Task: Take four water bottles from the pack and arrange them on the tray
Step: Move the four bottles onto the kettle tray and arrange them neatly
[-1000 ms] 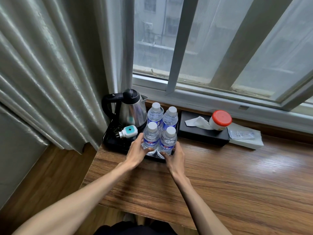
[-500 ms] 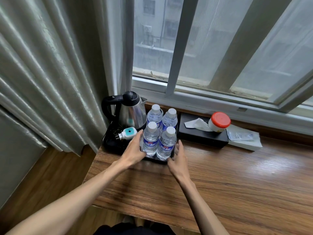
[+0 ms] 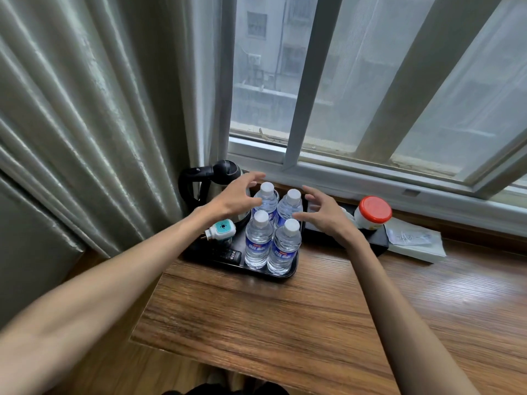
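Several clear water bottles with white caps stand upright in a tight square on the right end of a black tray [image 3: 281, 273]. The front pair are a left bottle [image 3: 258, 240] and a right bottle [image 3: 285, 248]; behind them stand a rear left bottle [image 3: 268, 199] and a rear right bottle [image 3: 291, 206]. My left hand [image 3: 235, 196] hovers with spread fingers at the left of the rear pair. My right hand [image 3: 322, 210] hovers with fingers apart just right of the rear pair. Neither hand grips a bottle. No pack is in view.
A steel kettle with a black handle [image 3: 199, 178] and a white-and-teal plug [image 3: 221, 230] share the tray's left part. Right of the tray lies a black tissue box [image 3: 376, 242] with a red-lidded white jar [image 3: 373, 212], then a white packet [image 3: 413, 242]. Curtain [image 3: 99, 109] at left, window behind.
Both hands have lifted from the lower sides of the front bottles and moved up and back, now hovering open beside the rear pair. The bottles have not moved.
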The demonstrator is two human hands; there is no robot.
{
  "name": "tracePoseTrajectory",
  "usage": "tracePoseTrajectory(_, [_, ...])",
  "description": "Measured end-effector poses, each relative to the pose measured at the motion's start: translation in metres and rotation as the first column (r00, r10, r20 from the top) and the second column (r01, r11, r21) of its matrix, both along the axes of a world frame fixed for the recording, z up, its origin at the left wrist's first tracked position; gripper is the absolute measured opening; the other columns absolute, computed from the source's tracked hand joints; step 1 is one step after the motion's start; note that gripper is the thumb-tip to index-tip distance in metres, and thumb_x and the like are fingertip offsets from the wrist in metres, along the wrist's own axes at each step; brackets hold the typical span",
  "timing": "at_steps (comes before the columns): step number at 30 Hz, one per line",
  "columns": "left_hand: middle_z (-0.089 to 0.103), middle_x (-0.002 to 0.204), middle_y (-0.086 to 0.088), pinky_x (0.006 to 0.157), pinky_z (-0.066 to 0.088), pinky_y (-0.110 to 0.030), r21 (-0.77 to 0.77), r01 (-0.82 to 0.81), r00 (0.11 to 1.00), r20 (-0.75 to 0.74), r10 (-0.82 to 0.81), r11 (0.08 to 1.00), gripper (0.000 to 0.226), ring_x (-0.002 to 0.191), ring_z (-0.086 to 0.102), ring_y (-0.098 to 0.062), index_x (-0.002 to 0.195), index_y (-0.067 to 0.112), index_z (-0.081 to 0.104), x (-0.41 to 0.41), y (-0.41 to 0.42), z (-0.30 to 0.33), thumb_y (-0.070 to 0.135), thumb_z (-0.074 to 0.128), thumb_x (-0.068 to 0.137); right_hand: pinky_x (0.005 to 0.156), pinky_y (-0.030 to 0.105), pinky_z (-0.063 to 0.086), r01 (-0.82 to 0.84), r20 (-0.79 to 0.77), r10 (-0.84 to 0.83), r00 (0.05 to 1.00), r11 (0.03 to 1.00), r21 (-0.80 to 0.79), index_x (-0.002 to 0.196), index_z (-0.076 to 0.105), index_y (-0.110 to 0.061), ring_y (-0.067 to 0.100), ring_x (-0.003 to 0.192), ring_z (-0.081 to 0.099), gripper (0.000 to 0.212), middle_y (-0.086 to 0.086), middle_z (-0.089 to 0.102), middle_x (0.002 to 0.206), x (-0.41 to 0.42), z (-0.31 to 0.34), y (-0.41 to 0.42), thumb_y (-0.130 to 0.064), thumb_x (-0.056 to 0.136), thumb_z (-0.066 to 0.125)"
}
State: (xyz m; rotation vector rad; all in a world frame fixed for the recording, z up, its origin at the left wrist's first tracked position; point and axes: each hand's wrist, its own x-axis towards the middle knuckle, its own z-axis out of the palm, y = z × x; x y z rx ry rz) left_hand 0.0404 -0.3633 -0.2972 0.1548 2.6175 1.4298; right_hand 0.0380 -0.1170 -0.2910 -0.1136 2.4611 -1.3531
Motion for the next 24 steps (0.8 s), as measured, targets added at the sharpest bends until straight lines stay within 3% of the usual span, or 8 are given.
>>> tracePoseTrajectory(4, [0.061,0.129,-0.002,0.109,0.044,-0.035,0.008,0.077,0.996,0.046,-0.077,0.997,0.053,0.124,0.056,-0.02,0.132,0.012,0.057,-0.015,0.005,-0.007,0.015,0.077,0.084,0.11,0.046,0.044,-0.074,0.009,0.074,0.997,0.997,-0.012,0.141,0.052,-0.027,0.018,0.127,0.056,0.072,0.001,0.061,0.136,-0.008,-0.015,-0.008,-0.031,0.076,0.083])
tracePoseTrajectory(8, [0.067,0.117,-0.005,0.094,0.049,-0.03,0.004,0.093,0.996,-0.005,-0.093,0.996,0.04,0.106,0.06,-0.013,0.12,0.009,0.064,-0.02,0.007,-0.012,0.014,0.078,0.083,0.106,0.042,0.047,-0.066,-0.032,0.065,0.997,0.998,-0.009,0.131,0.058,-0.022,0.014,0.116,0.06,0.054,-0.004,0.066,0.127,-0.009,-0.025,-0.015,-0.03,0.082,0.079])
tracePoseTrajectory(13, [0.067,0.105,0.002,0.099,0.053,-0.047,-0.007,0.128,0.992,-0.014,-0.128,0.992,0.027,0.105,0.063,-0.017,0.109,0.014,0.065,-0.021,0.002,-0.015,0.018,0.077,0.084,0.099,0.038,0.051,-0.106,-0.084,0.108,0.991,0.994,0.038,0.123,0.063,-0.025,0.016,0.112,0.063,0.043,-0.004,0.069,0.12,-0.01,-0.024,-0.014,-0.032,0.083,0.077])
tracePoseTrajectory(16, [0.067,0.106,0.001,0.099,0.053,-0.047,0.006,0.14,0.99,-0.01,-0.14,0.99,0.026,0.11,0.064,-0.022,0.108,0.013,0.066,-0.017,0.003,-0.014,0.018,0.077,0.085,0.1,0.046,0.051,-0.137,-0.093,0.14,0.986,0.99,0.043,0.116,0.066,-0.033,0.013,0.11,0.065,0.042,-0.009,0.072,0.115,-0.009,-0.026,-0.009,-0.044,0.077,0.076])
tracePoseTrajectory(21, [0.07,0.104,-0.001,0.097,0.053,-0.051,-0.016,0.187,0.982,0.007,-0.186,0.982,0.028,0.107,0.065,-0.021,0.102,0.017,0.066,-0.013,0.002,-0.013,0.032,0.076,0.08,0.101,0.047,0.05,-0.148,-0.1,0.152,0.983,0.988,0.044,0.12,0.066,-0.029,0.012,0.112,0.062,0.037,-0.01,0.07,0.117,-0.003,-0.024,-0.006,-0.031,0.084,0.076])
tracePoseTrajectory(24, [0.07,0.107,-0.001,0.096,0.054,-0.048,-0.04,0.195,0.981,0.006,-0.195,0.98,0.028,0.108,0.064,-0.018,0.106,0.016,0.066,-0.011,0.002,-0.013,0.029,0.076,0.082,0.101,0.048,0.05,-0.159,-0.093,0.164,0.982,0.986,0.051,0.126,0.063,-0.027,0.012,0.116,0.06,0.044,-0.01,0.069,0.122,0.0,-0.022,-0.005,-0.031,0.084,0.076])
